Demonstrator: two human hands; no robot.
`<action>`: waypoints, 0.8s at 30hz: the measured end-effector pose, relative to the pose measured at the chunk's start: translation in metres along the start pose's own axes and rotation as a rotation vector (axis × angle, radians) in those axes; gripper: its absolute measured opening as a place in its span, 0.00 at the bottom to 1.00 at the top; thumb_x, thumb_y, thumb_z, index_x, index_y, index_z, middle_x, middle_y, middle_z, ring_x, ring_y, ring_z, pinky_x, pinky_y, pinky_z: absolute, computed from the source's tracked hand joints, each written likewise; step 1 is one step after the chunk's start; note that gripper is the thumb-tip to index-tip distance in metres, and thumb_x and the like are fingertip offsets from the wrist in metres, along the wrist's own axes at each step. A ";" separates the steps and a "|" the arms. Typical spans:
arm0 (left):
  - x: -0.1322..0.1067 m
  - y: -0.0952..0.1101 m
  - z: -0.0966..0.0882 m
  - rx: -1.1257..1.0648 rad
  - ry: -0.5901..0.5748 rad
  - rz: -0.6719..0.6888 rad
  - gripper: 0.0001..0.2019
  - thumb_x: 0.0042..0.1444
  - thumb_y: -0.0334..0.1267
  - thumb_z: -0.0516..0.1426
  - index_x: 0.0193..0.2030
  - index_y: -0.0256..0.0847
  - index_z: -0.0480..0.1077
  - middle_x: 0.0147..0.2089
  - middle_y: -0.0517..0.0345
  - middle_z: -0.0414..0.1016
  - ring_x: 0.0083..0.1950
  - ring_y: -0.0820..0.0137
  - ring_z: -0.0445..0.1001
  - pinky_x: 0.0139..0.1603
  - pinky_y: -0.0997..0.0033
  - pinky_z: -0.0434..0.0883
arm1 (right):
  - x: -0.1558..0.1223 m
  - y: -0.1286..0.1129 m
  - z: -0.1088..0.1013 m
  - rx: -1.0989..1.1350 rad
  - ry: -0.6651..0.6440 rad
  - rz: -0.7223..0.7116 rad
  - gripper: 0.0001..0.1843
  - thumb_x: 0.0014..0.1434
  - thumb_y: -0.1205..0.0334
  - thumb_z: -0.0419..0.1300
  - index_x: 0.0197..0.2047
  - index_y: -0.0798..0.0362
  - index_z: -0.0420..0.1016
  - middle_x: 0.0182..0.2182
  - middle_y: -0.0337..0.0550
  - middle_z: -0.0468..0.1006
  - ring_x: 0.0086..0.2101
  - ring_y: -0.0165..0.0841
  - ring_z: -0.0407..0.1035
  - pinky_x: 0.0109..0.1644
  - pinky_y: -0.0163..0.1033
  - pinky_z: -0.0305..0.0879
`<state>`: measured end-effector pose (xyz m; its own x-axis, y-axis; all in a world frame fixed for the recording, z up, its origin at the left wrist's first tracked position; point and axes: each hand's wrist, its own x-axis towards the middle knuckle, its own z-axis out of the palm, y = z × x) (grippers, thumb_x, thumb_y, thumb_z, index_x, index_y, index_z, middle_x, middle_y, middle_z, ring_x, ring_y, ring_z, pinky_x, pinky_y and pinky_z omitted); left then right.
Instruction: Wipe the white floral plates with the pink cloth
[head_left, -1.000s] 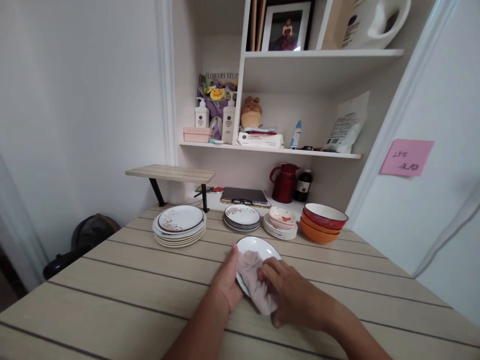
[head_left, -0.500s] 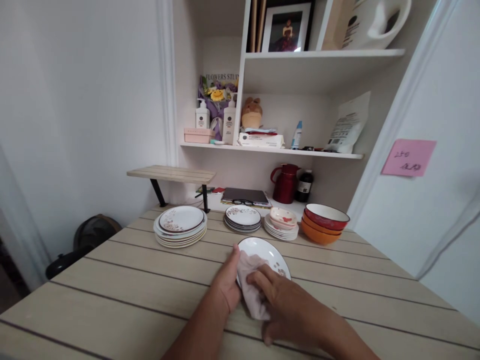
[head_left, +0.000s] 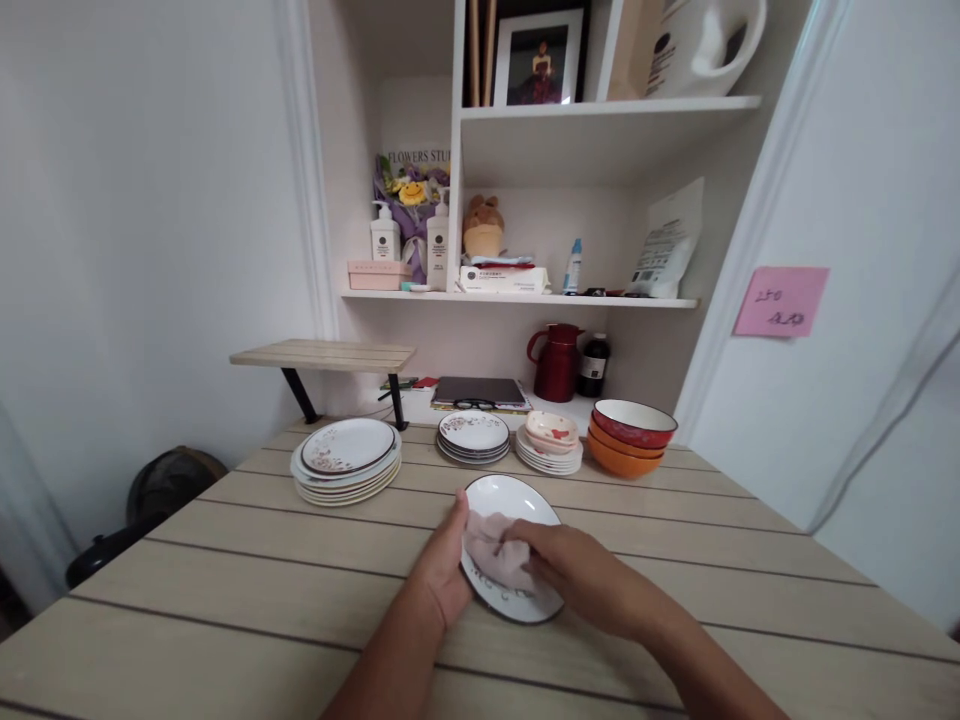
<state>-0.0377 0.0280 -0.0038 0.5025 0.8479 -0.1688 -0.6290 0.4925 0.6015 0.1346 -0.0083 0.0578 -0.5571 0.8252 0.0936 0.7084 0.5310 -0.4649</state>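
Note:
A white plate (head_left: 504, 490) with a dark rim and a brown pattern is tilted above the wooden table in front of me. My left hand (head_left: 444, 565) grips its left edge, thumb along the rim and the other fingers hidden beneath. With my right hand (head_left: 564, 565) I press a crumpled pale pink cloth (head_left: 496, 550) onto the plate's face. The fingers of that hand are bunched on the cloth, and part of the pattern shows below it.
Behind the plate stand a stack of large plates (head_left: 346, 450), a stack of small plates (head_left: 472, 435), saucers topped by heart-patterned dishes (head_left: 551, 430), and stacked red and orange bowls (head_left: 628, 455). Farther back are a small wooden stand (head_left: 322, 352), a laptop (head_left: 478, 390) and a red jug (head_left: 556, 365).
My right hand has shifted the cloth across the plate, bunching it up. The plate's pattern has moved from the right side to the bottom. The view has swung slightly right.

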 end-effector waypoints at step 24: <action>-0.005 -0.005 0.011 0.137 0.085 0.010 0.29 0.55 0.55 0.55 0.53 0.32 0.69 0.37 0.43 0.80 0.37 0.59 0.79 0.45 0.59 0.71 | 0.028 0.010 0.025 0.068 0.285 0.107 0.08 0.51 0.66 0.58 0.37 0.51 0.74 0.51 0.49 0.66 0.49 0.40 0.63 0.51 0.43 0.60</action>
<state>-0.0304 0.0194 0.0026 0.4405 0.8693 -0.2242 -0.5446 0.4573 0.7031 0.1150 0.0150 0.0340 -0.3307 0.9014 0.2794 0.7205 0.4324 -0.5422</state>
